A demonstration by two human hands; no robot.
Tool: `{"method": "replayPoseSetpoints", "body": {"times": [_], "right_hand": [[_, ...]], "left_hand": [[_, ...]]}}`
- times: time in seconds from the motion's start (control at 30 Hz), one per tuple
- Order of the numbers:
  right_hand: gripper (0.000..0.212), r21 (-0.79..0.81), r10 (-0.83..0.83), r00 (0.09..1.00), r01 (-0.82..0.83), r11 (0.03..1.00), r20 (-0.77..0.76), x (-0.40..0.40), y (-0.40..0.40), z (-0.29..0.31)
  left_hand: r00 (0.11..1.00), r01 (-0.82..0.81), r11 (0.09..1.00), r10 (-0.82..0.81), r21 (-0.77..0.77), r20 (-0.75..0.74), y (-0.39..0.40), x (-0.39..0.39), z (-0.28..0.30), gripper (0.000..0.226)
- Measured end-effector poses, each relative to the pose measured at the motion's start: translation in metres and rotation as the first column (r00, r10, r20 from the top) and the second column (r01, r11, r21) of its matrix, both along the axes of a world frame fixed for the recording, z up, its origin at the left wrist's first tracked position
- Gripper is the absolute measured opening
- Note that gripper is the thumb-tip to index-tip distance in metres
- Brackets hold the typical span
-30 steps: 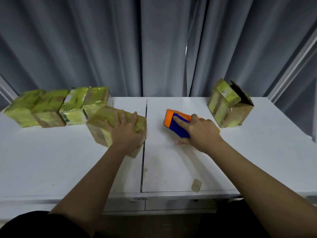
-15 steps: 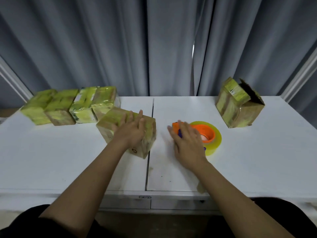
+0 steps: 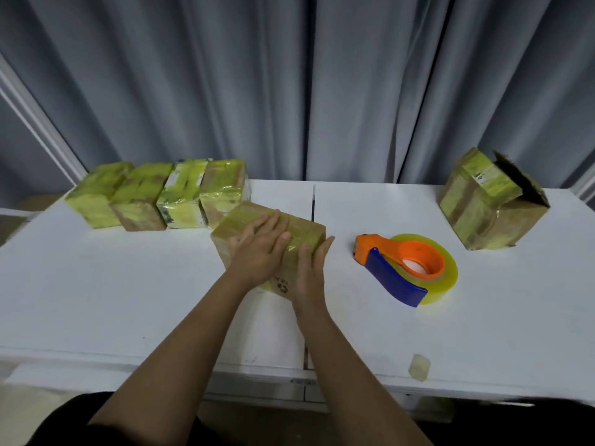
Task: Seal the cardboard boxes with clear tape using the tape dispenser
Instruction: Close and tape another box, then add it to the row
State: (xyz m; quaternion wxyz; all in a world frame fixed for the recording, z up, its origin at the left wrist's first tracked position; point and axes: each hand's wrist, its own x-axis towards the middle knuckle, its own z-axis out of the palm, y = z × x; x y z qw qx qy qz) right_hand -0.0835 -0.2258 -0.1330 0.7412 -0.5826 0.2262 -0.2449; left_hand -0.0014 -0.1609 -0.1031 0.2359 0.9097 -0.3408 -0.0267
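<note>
Boxes already wrapped (image 3: pixel 154 196): four taped cardboard boxes stood side by side in a row, left of and behind the box under my hands, near the curtain; the rightmost of them sat just behind that box's far left corner.
Table (image 3: pixel 96 300): white, with a seam running front to back just right of the box under my hands.
Box under my hands (image 3: pixel 302 235): a cardboard box wrapped in yellowish clear tape, turned at an angle on the table, straddling the seam near the middle; a recycling mark showed on its near side.
Left hand (image 3: pixel 257 252): I laid it flat on top of this box, fingers straight and slightly spread, pressing down, clamped on nothing.
Right hand (image 3: pixel 310 268): I held it against the box's near right side, fingers straight and together, thumb up on the top edge, not curled round anything.
Tape dispenser (image 3: pixel 407 268): orange and blue, loaded with a roll of clear yellowish tape, lying on its side on the table to the right of that box, apart from my right hand and touched by neither hand.
Scrap of tape (image 3: pixel 419 371): a small piece stuck at the table's front edge, right of and nearer me than that box.
Open box (image 3: pixel 489 204): tilted, one flap standing up, far to the right of that box and behind the dispenser.
</note>
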Motion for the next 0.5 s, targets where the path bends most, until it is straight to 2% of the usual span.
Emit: {"method": "replayPoseSetpoints", "body": {"times": [0.07,0.13,0.17,0.2,0.27,0.33,0.37,0.4,0.43,0.5], "right_hand": [[0.094,-0.014,0.028,0.997,-0.029,0.999,-0.07,-0.003,0.0,-0.006],[0.105,-0.063,0.064,0.991,-0.072,0.995,-0.117,-0.004,-0.005,-0.009],[0.105,-0.078,0.082,0.987,-0.093,0.993,-0.14,-0.005,-0.008,-0.01],[0.104,-0.091,0.099,0.982,-0.114,0.989,-0.161,-0.007,-0.01,-0.008],[0.099,-0.107,0.126,0.968,-0.152,0.983,-0.219,-0.009,-0.014,-0.004],[0.084,-0.107,0.144,0.959,-0.174,0.979,-0.244,-0.011,-0.017,-0.002],[0.076,-0.099,0.149,0.959,-0.177,0.979,-0.242,-0.012,-0.017,0.0],[0.072,-0.084,0.151,0.961,-0.174,0.981,-0.234,-0.012,-0.017,0.002],[0.07,-0.075,0.143,0.962,-0.164,0.984,-0.234,-0.013,-0.017,0.004],[0.069,-0.106,0.101,0.964,-0.13,0.986,-0.244,-0.011,-0.015,0.003]], "left_hand": [[0.999,0.021,0.998,-0.024,-0.066,-0.043,0.002,-0.002,0.0,0.059],[0.988,0.003,0.979,-0.035,-0.204,-0.15,0.005,-0.002,0.006,0.05],[0.985,-0.015,0.972,-0.025,-0.234,-0.169,0.007,0.0,0.009,0.049],[0.993,-0.03,0.972,0.003,-0.235,-0.116,0.01,0.002,0.012,0.053],[0.991,-0.13,0.972,0.131,-0.194,-0.004,0.019,0.009,0.016,0.075],[0.957,-0.276,0.956,0.265,-0.103,-0.115,0.027,0.02,0.017,0.109],[0.937,-0.304,0.949,0.282,-0.085,-0.204,0.029,0.024,0.018,0.12],[0.922,-0.306,0.943,0.26,-0.13,-0.286,0.032,0.029,0.019,0.122],[0.905,-0.323,0.926,0.241,-0.198,-0.351,0.035,0.033,0.02,0.113],[0.868,-0.396,0.871,0.251,-0.292,-0.428,0.04,0.038,0.025,0.082]]}}
